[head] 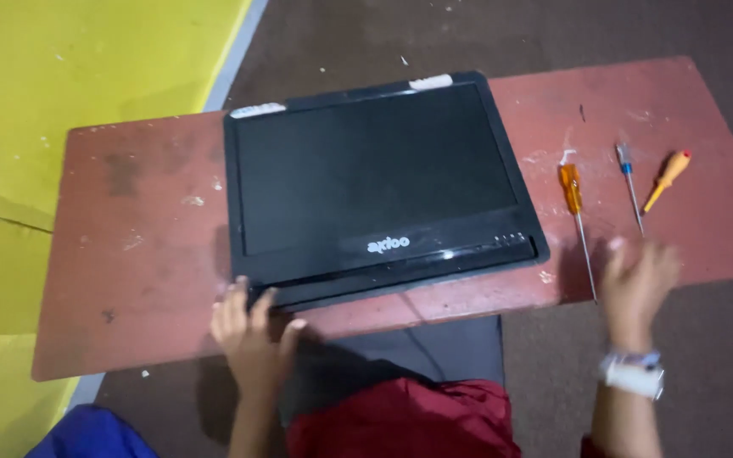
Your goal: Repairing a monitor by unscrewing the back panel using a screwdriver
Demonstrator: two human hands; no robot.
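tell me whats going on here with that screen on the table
A person sits at a worn red table with a black flat monitor lying screen-up on it. Their left hand rests on the monitor's near left corner, fingers on the lower bezel. The right hand, blurred and open, hovers just short of three screwdrivers: an orange-handled one, a thin blue-handled one, and a small orange-and-yellow one. It holds nothing.

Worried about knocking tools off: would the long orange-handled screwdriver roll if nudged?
Probably. The long orange-handled screwdriver has a rounded handle and thin shaft, lying free on the flat reddish board. It looks stiff and light; its tip sits near the board's edge beside the right hand.
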